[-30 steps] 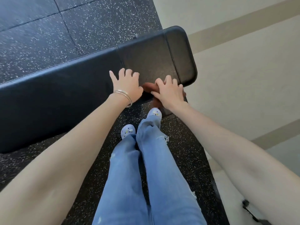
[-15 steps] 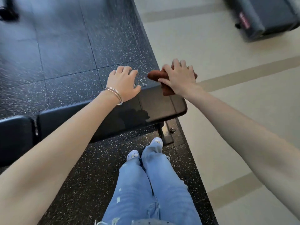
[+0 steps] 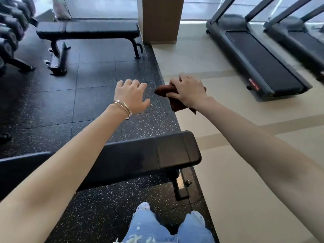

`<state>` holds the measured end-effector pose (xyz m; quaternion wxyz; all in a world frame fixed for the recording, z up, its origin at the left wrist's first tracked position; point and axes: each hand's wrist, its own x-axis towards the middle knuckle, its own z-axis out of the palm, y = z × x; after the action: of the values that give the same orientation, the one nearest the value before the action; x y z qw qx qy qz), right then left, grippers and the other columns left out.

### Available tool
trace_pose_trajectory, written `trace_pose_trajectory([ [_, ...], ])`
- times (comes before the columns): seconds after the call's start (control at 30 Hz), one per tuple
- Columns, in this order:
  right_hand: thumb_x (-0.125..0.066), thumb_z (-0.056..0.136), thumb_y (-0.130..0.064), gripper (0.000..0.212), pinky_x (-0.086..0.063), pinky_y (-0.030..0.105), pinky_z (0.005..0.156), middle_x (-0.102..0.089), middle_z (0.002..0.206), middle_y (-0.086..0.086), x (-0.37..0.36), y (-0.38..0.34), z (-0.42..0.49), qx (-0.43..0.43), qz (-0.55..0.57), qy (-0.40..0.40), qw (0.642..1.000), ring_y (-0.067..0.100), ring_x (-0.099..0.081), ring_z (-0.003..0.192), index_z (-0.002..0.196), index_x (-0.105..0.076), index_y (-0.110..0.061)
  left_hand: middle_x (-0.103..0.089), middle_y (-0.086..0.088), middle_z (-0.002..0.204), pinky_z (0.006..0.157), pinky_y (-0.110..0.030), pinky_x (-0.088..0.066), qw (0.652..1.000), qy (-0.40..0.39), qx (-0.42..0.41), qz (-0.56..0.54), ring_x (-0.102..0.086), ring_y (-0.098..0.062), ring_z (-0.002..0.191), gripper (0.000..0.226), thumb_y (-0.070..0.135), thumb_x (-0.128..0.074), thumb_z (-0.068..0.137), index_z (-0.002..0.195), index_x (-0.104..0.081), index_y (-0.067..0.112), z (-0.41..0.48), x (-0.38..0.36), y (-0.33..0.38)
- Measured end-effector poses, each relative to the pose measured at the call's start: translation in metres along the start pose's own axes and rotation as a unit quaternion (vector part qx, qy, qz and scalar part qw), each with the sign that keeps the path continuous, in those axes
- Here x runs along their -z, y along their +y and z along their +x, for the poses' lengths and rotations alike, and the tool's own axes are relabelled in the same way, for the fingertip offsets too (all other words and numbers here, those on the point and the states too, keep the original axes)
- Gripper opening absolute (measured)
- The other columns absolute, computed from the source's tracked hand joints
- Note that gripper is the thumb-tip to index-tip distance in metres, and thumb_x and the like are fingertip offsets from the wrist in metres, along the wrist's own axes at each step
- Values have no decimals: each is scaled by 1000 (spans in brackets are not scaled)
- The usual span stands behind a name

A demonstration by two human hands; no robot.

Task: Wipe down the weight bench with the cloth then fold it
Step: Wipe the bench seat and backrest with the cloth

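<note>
The black padded weight bench (image 3: 175, 151) runs across the lower middle of the head view, its end pad at the right. My right hand (image 3: 190, 92) is raised in the air above and beyond that end, shut on a bunched brown cloth (image 3: 164, 90) whose folds hang below the palm. My left hand (image 3: 131, 96), with thin bangles at the wrist, hovers beside it with fingers spread and nothing in it. Neither hand touches the bench.
A second black bench (image 3: 87, 29) stands farther back on the speckled rubber floor (image 3: 70, 102). A dumbbell rack (image 3: 10, 32) is at the far left. Two treadmills (image 3: 259, 55) stand on the pale floor at right, beside a brown pillar (image 3: 160, 20). My feet in jeans (image 3: 157, 228) are below.
Both hands have lifted off the bench pad, the right one carrying the cloth up with it. The view has tilted up, so the room beyond the bench now shows.
</note>
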<state>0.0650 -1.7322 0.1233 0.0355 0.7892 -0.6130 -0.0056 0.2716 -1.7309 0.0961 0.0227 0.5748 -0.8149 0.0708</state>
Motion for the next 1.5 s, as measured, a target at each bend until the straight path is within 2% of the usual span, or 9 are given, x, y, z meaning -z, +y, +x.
trace_pose_trajectory([
  [0.33,-50,89,-56,46,-45,45,82,-48,111,12,39,44,2,86,33,7,996,32,-49,106,116,-49,-19,-49,-6,135,109,-49,-25,994,-2,112,14,-41,-27,126,59,54,-42,88,138,-42,22,5,33,33],
  [0.73,-53,88,-55,46,-40,37,71,-46,104,9,69,135,-26,183,44,50,981,29,-48,99,112,-50,-16,-49,-7,136,111,-55,-19,977,16,210,19,-39,-29,128,58,56,-42,87,136,-43,23,14,66,119],
  [1.03,-53,88,-55,46,-39,38,74,-48,106,11,89,153,-9,182,41,78,979,29,-49,100,114,-51,-16,-49,-5,136,108,-52,-22,973,50,220,52,-37,-27,130,58,55,-42,88,136,-44,22,30,112,120],
  [1.3,-53,88,-54,45,-42,44,80,-48,110,12,100,161,10,147,45,81,985,32,-49,104,112,-51,-16,-45,-7,140,110,-54,-17,975,56,207,58,-32,-30,133,61,56,-43,87,138,-41,23,58,128,108],
  [1.5,-53,88,-55,45,-41,44,79,-48,108,11,99,171,21,146,42,90,984,32,-49,102,112,-51,-18,-42,-8,143,111,-56,-14,972,74,223,19,-26,-30,137,60,54,-45,88,138,-40,22,75,127,111],
])
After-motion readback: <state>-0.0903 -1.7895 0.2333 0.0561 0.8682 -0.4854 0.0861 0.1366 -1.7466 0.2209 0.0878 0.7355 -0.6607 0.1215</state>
